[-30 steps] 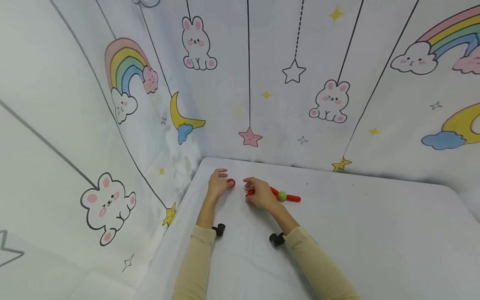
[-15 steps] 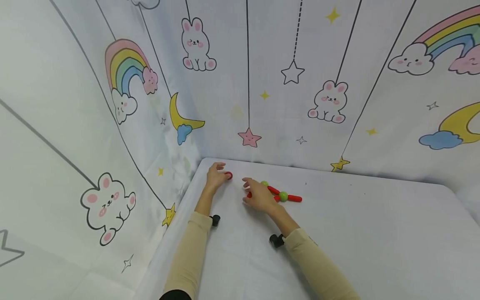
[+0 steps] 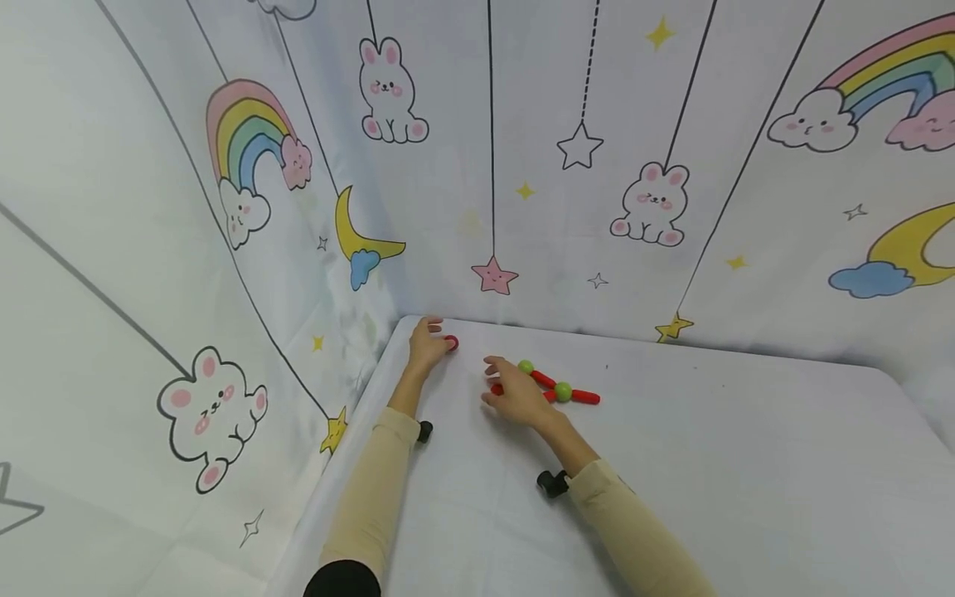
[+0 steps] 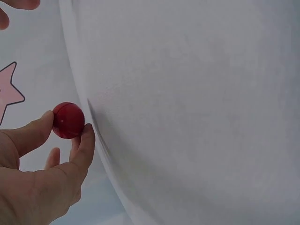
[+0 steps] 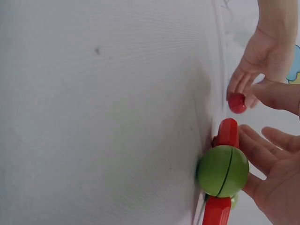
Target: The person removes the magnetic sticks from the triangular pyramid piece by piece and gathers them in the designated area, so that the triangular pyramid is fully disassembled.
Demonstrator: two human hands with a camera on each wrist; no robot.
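Observation:
At the far left of the table, my left hand holds a small red ball pinched between thumb and fingertips. In the left wrist view the ball shows a dark seam line, and the other fingers lie below it. My right hand is over a toy piece of red sticks and green balls, thumb and fingers apart. Beyond it a green ball joins red sticks; a second green ball sits at the far end. In the right wrist view, fingers lie behind a red stick. Part of the piece is hidden under this hand.
A white cloth covers the table. Behind and at the left, curtains printed with bunnies, stars and rainbows hang at the table's edges. Black camera mounts sit on both wrists. A black round shape overlaps the left sleeve.
My left hand has moved away toward the table's far left corner with the red ball. My right hand has shifted slightly, and the far green ball now shows beyond it.

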